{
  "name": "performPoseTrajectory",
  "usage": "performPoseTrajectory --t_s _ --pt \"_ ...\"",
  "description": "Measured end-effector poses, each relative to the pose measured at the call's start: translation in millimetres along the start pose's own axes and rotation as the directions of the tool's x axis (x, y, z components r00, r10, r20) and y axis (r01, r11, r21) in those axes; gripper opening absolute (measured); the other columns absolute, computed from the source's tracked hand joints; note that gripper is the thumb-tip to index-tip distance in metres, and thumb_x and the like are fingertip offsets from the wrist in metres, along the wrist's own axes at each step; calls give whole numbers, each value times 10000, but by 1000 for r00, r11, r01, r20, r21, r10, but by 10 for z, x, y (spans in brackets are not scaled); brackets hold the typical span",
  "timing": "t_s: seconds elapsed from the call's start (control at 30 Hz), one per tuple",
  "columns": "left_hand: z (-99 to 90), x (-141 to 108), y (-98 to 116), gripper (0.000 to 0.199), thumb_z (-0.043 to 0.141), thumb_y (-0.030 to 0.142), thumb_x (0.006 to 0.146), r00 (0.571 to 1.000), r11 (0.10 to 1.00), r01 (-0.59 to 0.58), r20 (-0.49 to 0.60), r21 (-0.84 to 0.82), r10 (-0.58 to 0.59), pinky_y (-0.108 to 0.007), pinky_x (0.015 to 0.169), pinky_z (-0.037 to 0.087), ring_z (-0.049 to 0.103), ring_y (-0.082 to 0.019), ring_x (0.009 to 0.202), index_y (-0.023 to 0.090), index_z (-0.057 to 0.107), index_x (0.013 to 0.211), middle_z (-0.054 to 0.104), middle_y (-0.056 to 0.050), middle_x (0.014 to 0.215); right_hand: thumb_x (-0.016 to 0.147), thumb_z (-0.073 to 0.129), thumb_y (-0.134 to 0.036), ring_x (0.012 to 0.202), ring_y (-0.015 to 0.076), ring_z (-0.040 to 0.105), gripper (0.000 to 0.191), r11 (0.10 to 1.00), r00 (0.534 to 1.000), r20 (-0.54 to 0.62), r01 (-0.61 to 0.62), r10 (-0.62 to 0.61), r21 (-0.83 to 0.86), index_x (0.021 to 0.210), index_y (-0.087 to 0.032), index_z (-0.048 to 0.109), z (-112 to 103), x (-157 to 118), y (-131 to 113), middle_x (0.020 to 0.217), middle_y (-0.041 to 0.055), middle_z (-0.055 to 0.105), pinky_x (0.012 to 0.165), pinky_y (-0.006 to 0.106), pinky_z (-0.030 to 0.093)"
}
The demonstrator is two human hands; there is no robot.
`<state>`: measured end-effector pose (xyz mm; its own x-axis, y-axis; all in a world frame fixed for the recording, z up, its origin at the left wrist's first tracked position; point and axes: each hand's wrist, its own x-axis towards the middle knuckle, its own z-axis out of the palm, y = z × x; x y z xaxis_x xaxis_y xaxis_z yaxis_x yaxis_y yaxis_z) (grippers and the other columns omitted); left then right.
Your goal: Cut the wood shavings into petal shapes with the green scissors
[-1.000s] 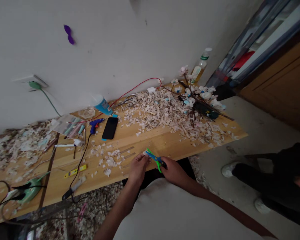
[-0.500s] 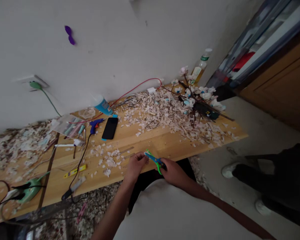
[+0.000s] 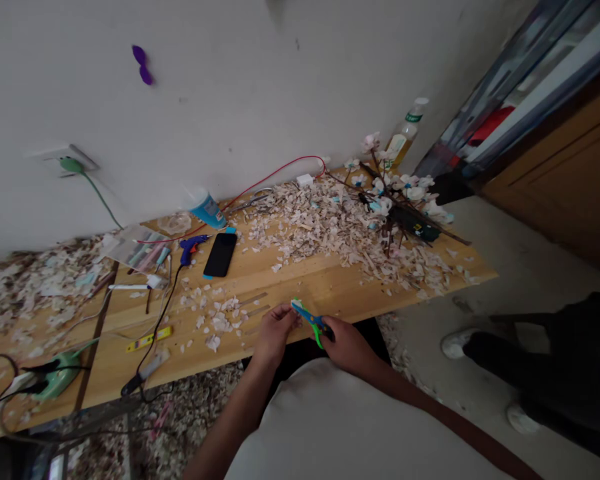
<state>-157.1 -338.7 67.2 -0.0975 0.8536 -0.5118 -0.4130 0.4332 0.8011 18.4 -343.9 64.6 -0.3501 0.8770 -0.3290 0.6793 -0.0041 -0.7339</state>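
right hand grips green-blue scissors by handles, at near edge of wooden table. left hand pinches small pale scrap at blade tips; scrap too small to make out. paper shreds heaped behind, black phone beyond.

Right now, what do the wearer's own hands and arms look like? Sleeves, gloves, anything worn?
Both forearms are bare with no sleeves in view. The left hand and right hand wear no gloves; no rings, watch or markings can be made out. A light-coloured garment covers the body below them.
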Motion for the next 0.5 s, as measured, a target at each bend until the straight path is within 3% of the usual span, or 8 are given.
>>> performPoseTrajectory --t_s 0.27,0.5 --pt "-128 33 27 157 764 319 683 996 976 -67 65 205 55 -252 654 463 580 -128 596 177 750 747 685 -21 677 840 548 -233 815 199 606 105 1000 1000 9 22 -22 11 914 -188 608 -15 -3 -6 907 71 676 734 279 404" --pt "-100 7 234 153 758 312 685 992 939 -101 109 327 68 -240 617 434 554 -125 566 166 723 715 643 -11 597 825 550 -203 906 215 612 154 1000 1000 9 25 -25 0 960 -186 621 -20 14 6 1001 92 676 804 296 420"
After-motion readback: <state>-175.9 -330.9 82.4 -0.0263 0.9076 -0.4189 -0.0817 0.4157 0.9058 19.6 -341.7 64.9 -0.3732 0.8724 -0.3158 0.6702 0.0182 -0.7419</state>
